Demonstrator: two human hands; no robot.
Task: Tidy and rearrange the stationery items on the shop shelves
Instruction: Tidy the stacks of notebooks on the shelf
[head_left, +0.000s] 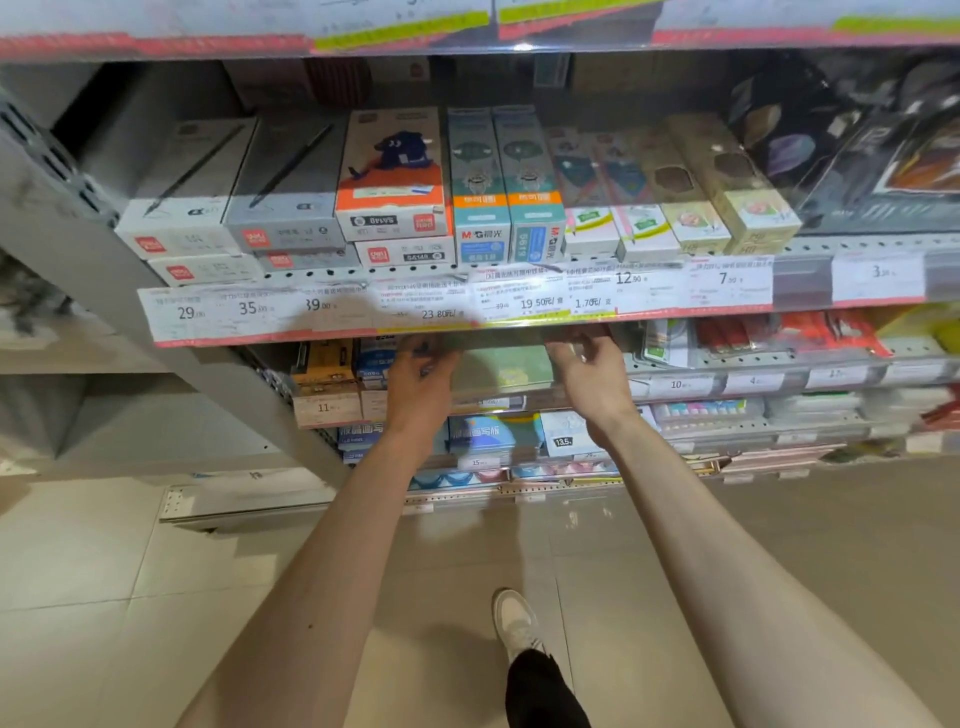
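Note:
Both my hands reach under the price-label strip (363, 312) into the second shelf from the top that I see. My left hand (421, 379) curls its fingers round the left end of a pale green flat box (501, 371). My right hand (592, 376) grips the box's right end; its fingertips are partly hidden under the strip. Above, the upper shelf carries rows of pen and pencil boxes: grey boxes (234, 208), an orange-and-white box (395, 176), teal boxes (506, 187) and beige pencil boxes (722, 192).
Left of the green box stand yellow and blue packs (343, 369). Red packs (779, 332) lie to the right. Lower shelves hold blue writing boards (483, 434) and pastel sets (701, 413). A grey upright (78, 208) bounds the shelves on the left. Tiled floor and my shoe (517, 621) lie below.

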